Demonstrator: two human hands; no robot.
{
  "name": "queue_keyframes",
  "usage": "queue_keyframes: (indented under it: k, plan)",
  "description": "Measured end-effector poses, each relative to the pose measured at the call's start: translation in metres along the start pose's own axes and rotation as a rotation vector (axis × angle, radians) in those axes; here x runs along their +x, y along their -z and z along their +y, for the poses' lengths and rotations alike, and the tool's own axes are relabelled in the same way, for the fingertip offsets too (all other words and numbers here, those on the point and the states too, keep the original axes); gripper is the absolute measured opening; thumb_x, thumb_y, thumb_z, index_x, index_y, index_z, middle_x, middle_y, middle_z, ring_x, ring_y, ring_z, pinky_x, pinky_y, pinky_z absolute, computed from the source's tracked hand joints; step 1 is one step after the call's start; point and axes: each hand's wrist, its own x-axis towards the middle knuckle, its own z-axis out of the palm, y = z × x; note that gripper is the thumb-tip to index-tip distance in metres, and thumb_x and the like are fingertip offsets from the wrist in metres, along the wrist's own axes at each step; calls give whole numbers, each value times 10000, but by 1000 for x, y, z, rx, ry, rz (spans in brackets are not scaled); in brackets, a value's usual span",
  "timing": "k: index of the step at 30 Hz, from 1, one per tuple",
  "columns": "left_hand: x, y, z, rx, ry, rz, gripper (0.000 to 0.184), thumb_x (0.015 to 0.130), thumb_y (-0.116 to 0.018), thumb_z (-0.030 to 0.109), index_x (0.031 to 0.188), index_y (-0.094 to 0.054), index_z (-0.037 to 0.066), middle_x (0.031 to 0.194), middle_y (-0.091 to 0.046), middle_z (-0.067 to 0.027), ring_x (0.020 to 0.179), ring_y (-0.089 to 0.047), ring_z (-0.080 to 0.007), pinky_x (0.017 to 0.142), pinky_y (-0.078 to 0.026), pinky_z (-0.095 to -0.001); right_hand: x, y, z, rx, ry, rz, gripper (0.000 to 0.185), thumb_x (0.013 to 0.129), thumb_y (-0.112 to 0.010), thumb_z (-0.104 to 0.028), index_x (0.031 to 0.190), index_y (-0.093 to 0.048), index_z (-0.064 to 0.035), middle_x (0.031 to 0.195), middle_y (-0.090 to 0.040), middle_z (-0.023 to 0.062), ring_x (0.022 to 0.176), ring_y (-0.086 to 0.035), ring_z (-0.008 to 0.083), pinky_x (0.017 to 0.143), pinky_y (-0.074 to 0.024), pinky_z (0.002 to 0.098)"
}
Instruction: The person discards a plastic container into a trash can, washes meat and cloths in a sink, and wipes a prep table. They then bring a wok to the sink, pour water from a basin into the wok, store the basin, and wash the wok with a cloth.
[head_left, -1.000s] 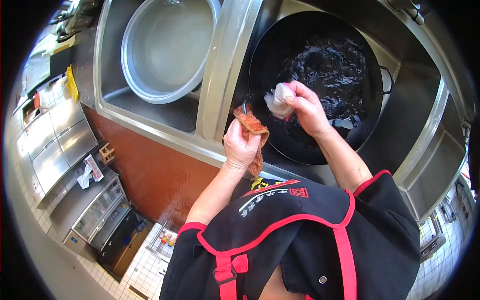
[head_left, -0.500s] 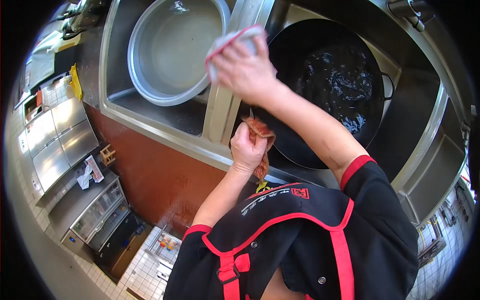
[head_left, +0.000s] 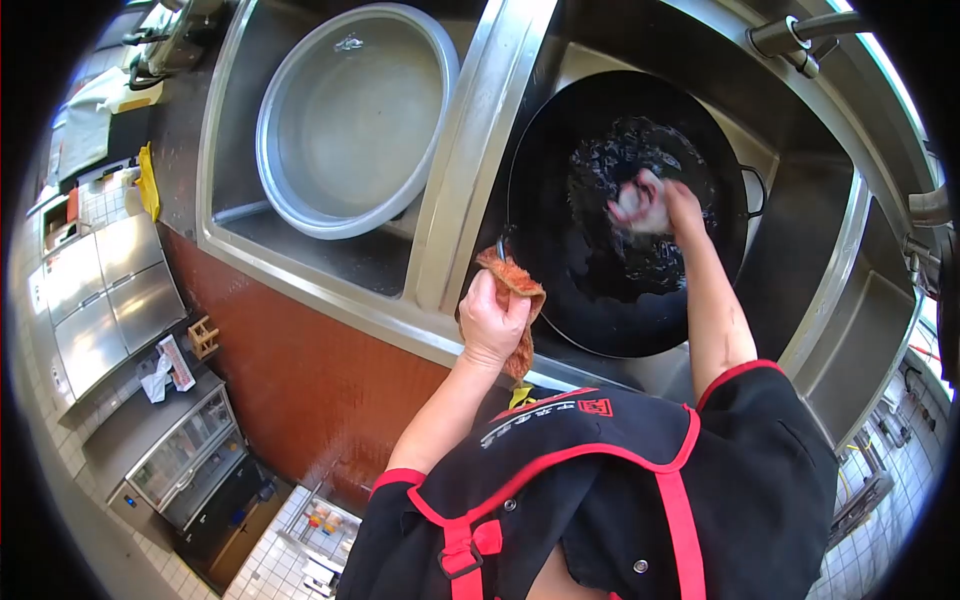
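A large black wok (head_left: 560,220) holding rippling water sits in the right sink basin. My left hand (head_left: 492,320) is closed on a reddish-brown cloth (head_left: 518,283) at the wok's near left edge, where the wok's left handle is mostly hidden under the cloth. Over the water, toward the right half of the wok, my right hand (head_left: 680,208) grips a whitish cloth with pink edging (head_left: 640,203). That cloth is bunched up and touches the water. The wok's other loop handle (head_left: 756,192) shows at the right.
In the left basin stands a big round metal pot (head_left: 268,150) with cloudy liquid. A metal divider (head_left: 470,160) separates the basins. A faucet (head_left: 775,38) reaches in at the top right. Steel cabinets (head_left: 105,290) and a glass-door unit (head_left: 185,455) are at the far left.
My right hand has moved from above the divider back into the wok with the whitish cloth. One second ago it was nearer the wok's left side. My left hand keeps its grip.
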Motion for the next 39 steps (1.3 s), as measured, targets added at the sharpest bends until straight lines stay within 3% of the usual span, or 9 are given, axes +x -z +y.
queue_keyframes:
  k: [4, 9, 13, 16, 19, 22, 32, 38, 39]
  plan:
    - [1, 1, 7, -7, 47, -3, 263, 753, -667, 276, 845, -565, 52, 751, -586, -129, 697, -598, -345, 608, -482, -397, -62, -12, 30, -1029, 121, 622, 424, 794, -586, -233, 1187, -524, -87, 1129, -540, 184, 1018, -524, 345, 815, -455, 479]
    - [-2, -3, -1, 12, 35, -1, 244, 758, -661, 236, 877, -575, 41, 753, -598, -137, 681, -604, -344, 605, -485, -394, -74, -18, 18, -1223, 670, -291, 469, 676, -663, -194, 1122, -526, -140, 1108, -512, 106, 1105, -453, 322, 888, -391, 494]
    - [-2, -5, -4, -7, 81, -15, 254, 744, -675, 236, 871, -568, 43, 749, -594, -138, 681, -600, -345, 605, -480, -393, -60, -15, 3, -1171, 398, 427, 457, 687, -647, -163, 1130, -537, -134, 1217, -450, 132, 1167, -394, 334, 864, -411, 493]
    - [-4, -5, -4, -5, 80, -19, 254, 738, -679, 235, 862, -565, 45, 748, -589, -136, 681, -595, -344, 607, -477, -391, -90, 7, 7, -1456, 639, -91, 419, 690, -626, -113, 1106, -575, -125, 1280, -423, 159, 1189, -373, 353, 867, -423, 464]
    - [-2, -5, -4, -3, 67, -16, 244, 735, -675, 224, 856, -562, 44, 751, -582, -131, 686, -590, -340, 615, -476, -384, -93, 31, 26, -1279, 429, 49, 254, 701, -649, -87, 952, -611, -87, 1099, -553, 123, 1020, -516, 269, 779, -457, 374]
    - [-2, -6, -4, -51, 75, -16, 237, 736, -672, 214, 857, -564, 42, 747, -580, -127, 678, -592, -330, 612, -475, -373, -87, 21, 16, -188, -232, -293, 118, 739, -661, -112, 830, -613, -53, 886, -612, 50, 818, -568, 148, 698, -457, 278]
    - [-2, -5, -5, 6, 40, -60, 181, 811, -584, 145, 909, -581, -7, 793, -621, -88, 730, -606, -189, 679, -480, -295, -4, -117, -201, 1124, 284, -625, 304, 762, -496, 38, 1061, -546, 16, 1011, -593, 133, 983, -580, 265, 894, -463, 417]
    - [2, -6, 1, 18, 40, -45, 204, 810, -584, 167, 916, -585, -7, 789, -620, -108, 728, -611, -230, 679, -479, -312, 91, -87, -250, 1269, -28, -170, 320, 855, -316, 27, 1122, -456, 133, 1110, -521, 293, 965, -572, 393, 803, -520, 389]
    - [1, -5, 2, 8, 44, -46, 208, 811, -584, 173, 915, -586, -7, 790, -619, -111, 727, -611, -232, 676, -478, -313, 95, -64, -236, 804, 141, -131, 341, 848, -289, 34, 1128, -449, 147, 1118, -520, 302, 969, -573, 402, 801, -519, 386]
